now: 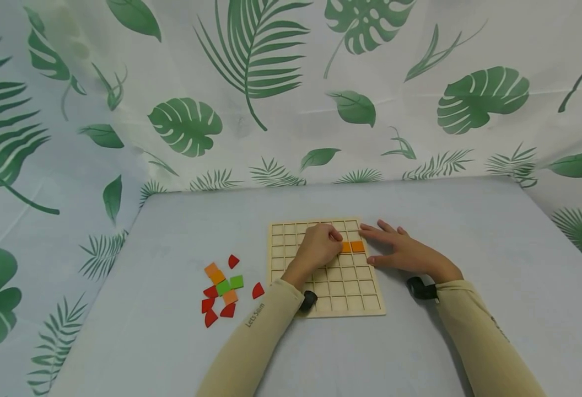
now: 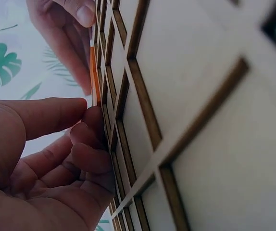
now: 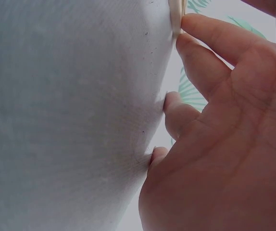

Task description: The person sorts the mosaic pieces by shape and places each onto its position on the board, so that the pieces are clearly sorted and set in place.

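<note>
Wooden grid board [image 1: 350, 273] lies about the middle of the surface [image 1: 420, 358], in front of a leaf-print cloth [image 1: 281, 143] that rises along the far edge. The cloth hangs at both sides too, and the pale surface narrows toward its far corners.

The board is laid flat, ruled into square cells, with clear room between it and the surface's far edge. Two beige sleeves [image 1: 251, 336] reach in from the near edge. Of the two hands, the right hand [image 1: 410, 253] is spread wide, fingertips against the side of the board that faces the surface's right edge. The left hand [image 1: 318, 246] is narrow, above the board, fingers curled and tips together beside two orange tiles [image 1: 357, 246]; whether it pinches one cannot be told.

Each wrist carries a small black device [image 1: 421, 288]. The two tiles sit side by side in cells by the board's right side. Toward the surface's left edge lie three loose orange squares [image 1: 217, 277], two green squares [image 1: 224, 287] and six red quarter-rounds [image 1: 228, 310].
</note>
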`<state>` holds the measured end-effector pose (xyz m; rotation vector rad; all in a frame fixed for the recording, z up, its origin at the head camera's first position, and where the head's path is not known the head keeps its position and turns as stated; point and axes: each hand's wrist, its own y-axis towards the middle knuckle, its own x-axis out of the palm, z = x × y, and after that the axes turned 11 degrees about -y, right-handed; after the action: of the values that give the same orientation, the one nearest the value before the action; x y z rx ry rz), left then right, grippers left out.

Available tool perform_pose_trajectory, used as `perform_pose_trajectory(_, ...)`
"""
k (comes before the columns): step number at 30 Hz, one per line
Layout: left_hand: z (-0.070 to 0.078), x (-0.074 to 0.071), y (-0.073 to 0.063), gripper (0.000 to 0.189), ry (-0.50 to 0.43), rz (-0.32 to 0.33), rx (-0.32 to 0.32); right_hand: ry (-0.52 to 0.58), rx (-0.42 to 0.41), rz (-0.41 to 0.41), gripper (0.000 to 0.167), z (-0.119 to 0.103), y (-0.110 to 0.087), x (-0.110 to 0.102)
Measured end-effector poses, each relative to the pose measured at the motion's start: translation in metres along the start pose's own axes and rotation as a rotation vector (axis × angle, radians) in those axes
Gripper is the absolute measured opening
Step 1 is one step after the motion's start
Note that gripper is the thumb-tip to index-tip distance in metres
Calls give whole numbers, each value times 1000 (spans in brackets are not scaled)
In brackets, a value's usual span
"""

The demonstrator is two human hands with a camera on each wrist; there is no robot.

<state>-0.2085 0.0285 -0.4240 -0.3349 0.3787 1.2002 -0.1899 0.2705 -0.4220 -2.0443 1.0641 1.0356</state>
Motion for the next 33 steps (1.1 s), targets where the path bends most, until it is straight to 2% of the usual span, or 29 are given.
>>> perform_pose_trajectory(7,0,-7,-5,15,-39,-37,-9,-9,16,-14,80,2,1,0)
perform_pose_trajectory(14,-2,-16,-13,29,-157,-71,-40,-19,10,-7,79,2,1,-1)
perform_pose_trajectory(23,-1,-33,-33,56,-385,-155,-74,-6,18,-14,80,3,2,0)
perform_pose_trajectory(27,-2,-43,-43,61,-448,-174,-85,-7,17,-15,80,2,2,0)
perform_pose_trajectory(33,-3,-57,-56,62,-472,-178,-80,-5,22,-18,81,1,3,0)
